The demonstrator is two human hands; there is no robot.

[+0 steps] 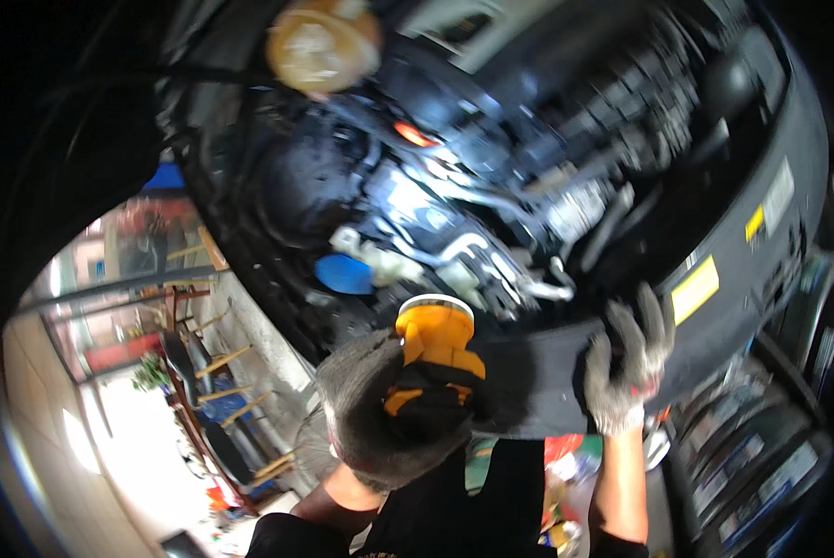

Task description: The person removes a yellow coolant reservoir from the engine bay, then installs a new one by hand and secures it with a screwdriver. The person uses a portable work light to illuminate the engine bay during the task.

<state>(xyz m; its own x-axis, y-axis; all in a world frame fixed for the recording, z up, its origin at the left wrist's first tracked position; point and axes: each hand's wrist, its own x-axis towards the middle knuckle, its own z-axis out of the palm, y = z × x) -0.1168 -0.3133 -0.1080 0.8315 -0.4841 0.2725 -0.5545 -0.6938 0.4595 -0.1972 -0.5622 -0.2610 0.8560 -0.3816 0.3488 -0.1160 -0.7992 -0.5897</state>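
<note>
My left hand [366, 409], in a dark grey work glove, is closed around a yellow-and-black handheld work light [438, 339]. Its round, white-rimmed head points away from me into an open car engine bay [491, 214], where hoses and metal parts are brightly lit. Just beyond the lamp is a blue cap [344, 274]. My right hand [629, 367], in a pale, soiled glove, lies with its fingers spread on the black front panel [538, 377], beside a yellow label [695, 290]. It holds nothing.
A yellowish fluid reservoir [324, 46] sits at the far left of the bay, and an orange part [415, 135] shows deeper in. Stacked tyres [761, 484] stand at the right. Chairs [222, 409] are on the left, near a bright doorway. Some of the engine is blurred.
</note>
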